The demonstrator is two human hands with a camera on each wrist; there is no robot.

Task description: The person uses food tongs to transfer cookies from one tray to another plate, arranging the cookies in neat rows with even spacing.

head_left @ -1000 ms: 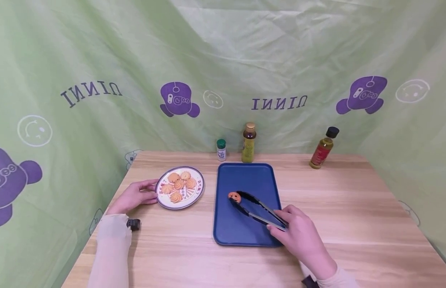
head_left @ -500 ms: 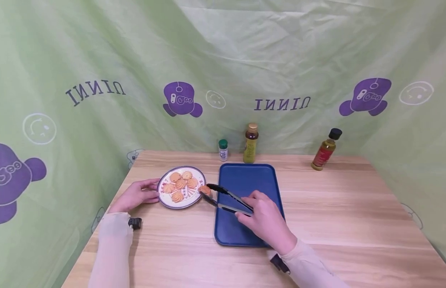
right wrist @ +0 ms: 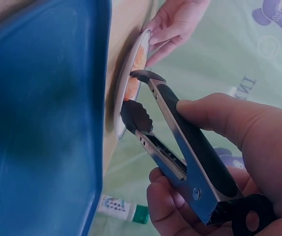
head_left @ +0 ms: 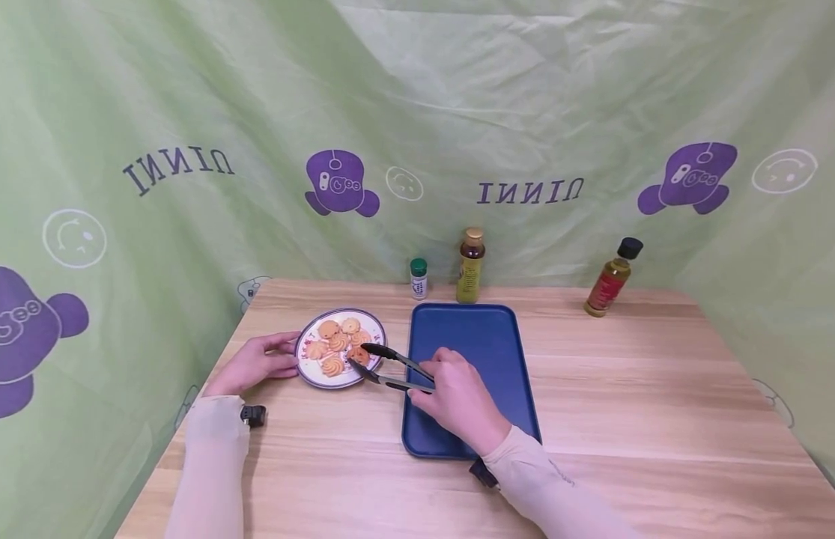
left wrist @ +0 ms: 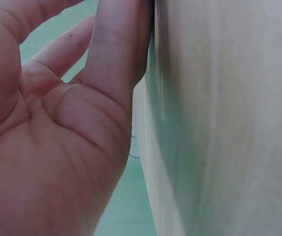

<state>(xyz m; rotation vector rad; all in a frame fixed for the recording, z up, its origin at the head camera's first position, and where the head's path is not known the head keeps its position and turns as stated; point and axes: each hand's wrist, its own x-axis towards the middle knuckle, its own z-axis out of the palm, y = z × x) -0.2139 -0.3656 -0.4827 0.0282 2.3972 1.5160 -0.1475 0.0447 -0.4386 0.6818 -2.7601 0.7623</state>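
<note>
One cookie — half-hidden between tongs.

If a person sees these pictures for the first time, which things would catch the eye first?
Probably the right hand over the blue tray, holding black tongs that grip a cookie above the plate of cookies to the tray's left. The left hand rests at the plate's left rim. Three bottles stand behind, against a green cloth backdrop.
</note>
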